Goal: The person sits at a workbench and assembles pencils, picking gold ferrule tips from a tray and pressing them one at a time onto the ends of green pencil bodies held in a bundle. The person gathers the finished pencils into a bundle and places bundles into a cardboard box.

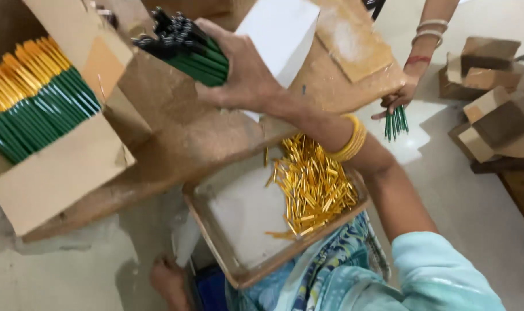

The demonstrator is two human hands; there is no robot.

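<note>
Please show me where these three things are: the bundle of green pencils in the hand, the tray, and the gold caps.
Pencil bundle (pixel 201 57), head view, on the green shafts.
Tray (pixel 216 233), head view, on its left rim.
Gold caps (pixel 314 187), head view, middle of the pile.

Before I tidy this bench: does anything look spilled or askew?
A few gold caps lie strayed from the heap in the wooden tray, one propped on its far rim. The tray juts past the table edge.

Light turquoise sleeve (pixel 440 270), yellow bangles (pixel 349 140) at wrist, blue patterned garment (pixel 325 270) over lap.
</note>
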